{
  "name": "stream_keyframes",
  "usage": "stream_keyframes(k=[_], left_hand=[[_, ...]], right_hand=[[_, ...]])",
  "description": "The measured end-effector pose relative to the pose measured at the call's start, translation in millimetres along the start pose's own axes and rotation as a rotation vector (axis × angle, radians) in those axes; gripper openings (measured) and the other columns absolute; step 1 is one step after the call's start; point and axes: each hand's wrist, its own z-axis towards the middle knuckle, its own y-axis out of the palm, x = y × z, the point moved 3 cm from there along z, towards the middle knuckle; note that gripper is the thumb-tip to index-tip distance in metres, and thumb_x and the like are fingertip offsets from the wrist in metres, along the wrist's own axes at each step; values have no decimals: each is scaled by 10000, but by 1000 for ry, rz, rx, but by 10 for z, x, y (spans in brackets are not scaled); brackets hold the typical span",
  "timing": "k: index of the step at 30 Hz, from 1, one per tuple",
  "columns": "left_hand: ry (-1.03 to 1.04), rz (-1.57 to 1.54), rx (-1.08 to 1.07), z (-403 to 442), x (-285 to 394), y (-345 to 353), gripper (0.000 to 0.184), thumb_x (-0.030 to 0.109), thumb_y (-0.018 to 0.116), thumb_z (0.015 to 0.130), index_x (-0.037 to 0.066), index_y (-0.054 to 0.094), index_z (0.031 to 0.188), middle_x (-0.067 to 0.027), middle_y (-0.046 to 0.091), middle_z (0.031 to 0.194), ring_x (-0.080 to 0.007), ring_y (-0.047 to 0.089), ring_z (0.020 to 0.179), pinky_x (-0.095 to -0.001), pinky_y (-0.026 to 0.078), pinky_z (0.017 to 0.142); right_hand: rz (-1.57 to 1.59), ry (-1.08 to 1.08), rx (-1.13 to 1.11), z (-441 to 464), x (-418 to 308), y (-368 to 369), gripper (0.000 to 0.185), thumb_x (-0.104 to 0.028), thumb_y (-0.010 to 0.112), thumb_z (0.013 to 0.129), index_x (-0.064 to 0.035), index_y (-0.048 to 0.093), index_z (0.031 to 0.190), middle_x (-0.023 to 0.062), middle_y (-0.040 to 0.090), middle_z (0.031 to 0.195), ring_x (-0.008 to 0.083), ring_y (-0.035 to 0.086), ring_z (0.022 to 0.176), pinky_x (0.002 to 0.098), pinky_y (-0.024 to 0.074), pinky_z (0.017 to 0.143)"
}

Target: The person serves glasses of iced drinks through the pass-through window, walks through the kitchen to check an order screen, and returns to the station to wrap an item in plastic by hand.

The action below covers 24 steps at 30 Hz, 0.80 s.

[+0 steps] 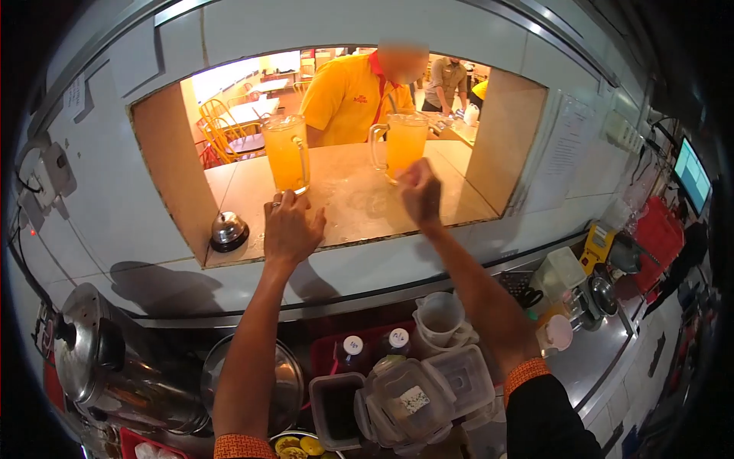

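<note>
Two glass mugs of yellow-orange drink stand on the ledge of a wall opening, the left mug (286, 157) and the right mug (405, 145). My left hand (293, 229) is at the foot of the left mug, fingers stretched forward and thumb apart, not wrapped round it. A ring shows on one finger. Just below the right mug is my right hand (420, 193), its fingers curled and smeared by motion. Whether it touches the glass I cannot tell. The ledge (352, 203) looks wet between the mugs.
A call bell (228, 231) sits at the ledge's left corner. Beyond the opening stands a person in a yellow shirt (340, 99). Below are a large steel pot (130, 375), plastic containers (409, 402), two white-capped bottles and plastic jugs (441, 317).
</note>
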Motion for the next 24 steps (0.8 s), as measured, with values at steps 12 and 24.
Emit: stream_keyframes(k=[12,24], left_hand=[[3,-59,20,-23,91,-50,146,130,617,780,-15,600,781,-149,566,871,-327,530,875,-431,403,800],[31,-50,75,-47,86,-59,159,107,582,795,-44,588,745,-167,570,817,-333,543,801,-436,418,748]], right_hand=[[-496,-8,-559,-556,-274,-83,864,-671,316,866,-78,145,1471,236,114,1506,353,69,1410,513,-8,1125],[-604,-99,-516,-655,-315,-105,874,-710,245,854,-125,81,1483,219,120,1511,322,63,1418,521,-55,1120]])
